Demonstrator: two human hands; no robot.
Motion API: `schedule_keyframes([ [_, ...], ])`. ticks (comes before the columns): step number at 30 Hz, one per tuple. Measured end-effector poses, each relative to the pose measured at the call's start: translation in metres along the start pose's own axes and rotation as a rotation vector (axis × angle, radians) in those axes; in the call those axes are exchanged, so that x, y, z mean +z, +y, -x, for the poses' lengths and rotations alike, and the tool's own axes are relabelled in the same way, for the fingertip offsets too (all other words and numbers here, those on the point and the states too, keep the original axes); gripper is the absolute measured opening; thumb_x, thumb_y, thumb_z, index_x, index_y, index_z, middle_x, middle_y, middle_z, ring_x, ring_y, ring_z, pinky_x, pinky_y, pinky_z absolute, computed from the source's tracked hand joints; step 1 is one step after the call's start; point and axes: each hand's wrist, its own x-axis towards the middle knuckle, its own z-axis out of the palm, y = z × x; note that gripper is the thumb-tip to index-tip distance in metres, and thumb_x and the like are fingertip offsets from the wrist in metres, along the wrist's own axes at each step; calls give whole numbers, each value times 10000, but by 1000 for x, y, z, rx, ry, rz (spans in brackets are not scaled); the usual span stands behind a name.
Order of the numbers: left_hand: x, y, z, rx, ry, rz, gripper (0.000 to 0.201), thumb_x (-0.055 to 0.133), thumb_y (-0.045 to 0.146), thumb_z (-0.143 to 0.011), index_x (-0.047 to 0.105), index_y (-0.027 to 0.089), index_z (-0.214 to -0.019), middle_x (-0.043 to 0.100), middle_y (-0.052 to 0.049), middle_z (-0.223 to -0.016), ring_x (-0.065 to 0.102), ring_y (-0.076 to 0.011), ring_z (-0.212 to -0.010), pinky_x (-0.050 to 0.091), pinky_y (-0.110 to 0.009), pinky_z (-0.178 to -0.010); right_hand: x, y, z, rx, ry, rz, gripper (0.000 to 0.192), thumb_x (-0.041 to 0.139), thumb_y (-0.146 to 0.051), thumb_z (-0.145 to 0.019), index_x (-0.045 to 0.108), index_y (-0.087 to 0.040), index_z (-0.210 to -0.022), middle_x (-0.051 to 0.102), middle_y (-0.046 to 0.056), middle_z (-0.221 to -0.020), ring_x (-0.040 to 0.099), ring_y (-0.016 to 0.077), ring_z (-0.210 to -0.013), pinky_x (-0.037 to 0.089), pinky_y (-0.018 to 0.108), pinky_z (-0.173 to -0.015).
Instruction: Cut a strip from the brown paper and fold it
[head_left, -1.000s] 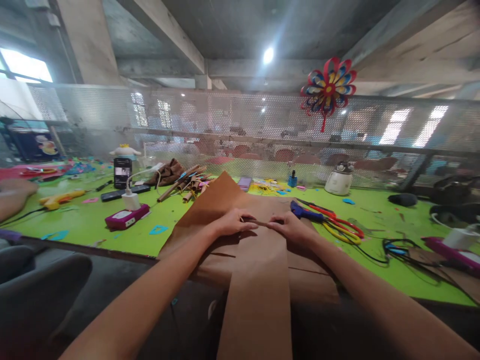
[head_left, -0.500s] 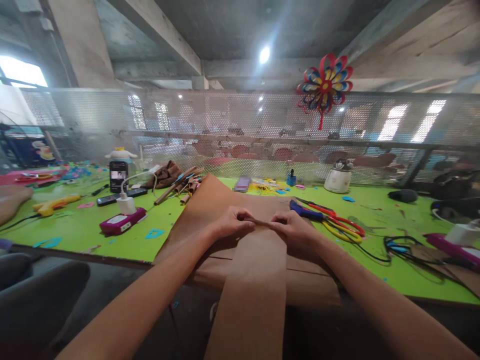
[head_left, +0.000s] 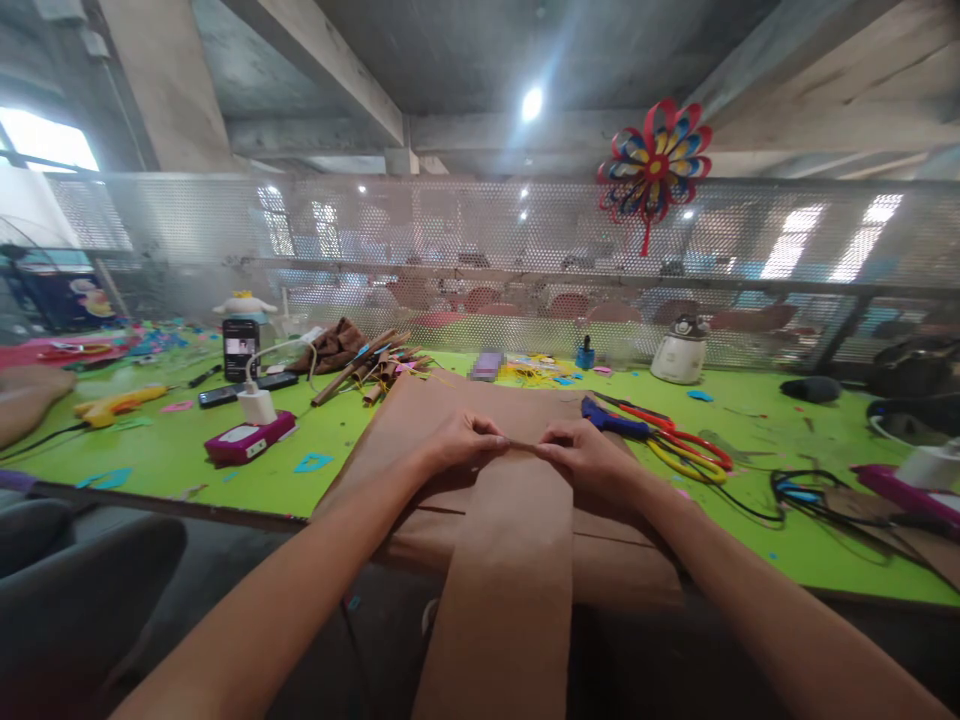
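Brown paper strip (head_left: 510, 520), apparently rolled, pinched by left hand (head_left: 461, 445) and right hand (head_left: 581, 455).

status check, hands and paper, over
Left hand and right hand both pinching far end of long brown paper strip. Strip lies over wide brown paper sheet. Scissors with red and yellow handles right of it, clear.

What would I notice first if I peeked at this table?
Probably the two hands, left hand and right hand, pinching the far end of a long brown paper strip in the middle. Then the bright green table, and the colourful paper pinwheel hanging upper right.
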Motion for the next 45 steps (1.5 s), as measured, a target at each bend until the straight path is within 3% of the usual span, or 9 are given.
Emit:
schedule_keyframes([
  [13, 2, 13, 8, -48, -12, 41, 331, 699, 437, -641, 598, 123, -670, 415, 59, -470, 311, -47, -410, 203, -202, -420, 1, 4, -2, 3, -6, -19, 264, 500, -332, -842, 644, -155, -708, 622, 42, -698, 505, 147, -649, 384, 253, -589],
  [26, -2, 2, -1, 76, -117, -72, 347, 646, 468, -689, 581, 127, -685, 452, 50, -494, 377, -72, -472, 288, -203, -480, 1, 17, -5, -15, -45, 17, 293, 488, -371, -862, 632, -142, -749, 604, 23, -687, 496, 133, -641, 378, 233, -589],
  [33, 1, 0, -2, 177, -55, -210, 300, 616, 421, -725, 643, 123, -742, 563, 12, -632, 461, -102, -593, 359, -212, -572, 3, 9, -13, -115, -125, 161, 289, 511, -372, -859, 678, -137, -839, 660, 56, -781, 540, 150, -676, 382, 242, -614],
  [39, 3, -2, -4, 294, -41, -272, 261, 579, 372, -764, 653, 123, -749, 588, 0, -667, 494, -118, -661, 396, -220, -642, 9, -9, -17, -167, -91, 235, 289, 484, -329, -877, 672, -142, -762, 642, 52, -729, 497, 127, -624, 362, 236, -602],
  [45, 4, 2, -1, 277, -84, -294, 258, 555, 363, -794, 627, 118, -756, 556, 11, -648, 461, -99, -619, 385, -208, -599, 13, 0, -18, -114, -104, 54, 372, 467, -391, -871, 586, -141, -622, 513, -2, -584, 410, 108, -559, 331, 226, -536],
])
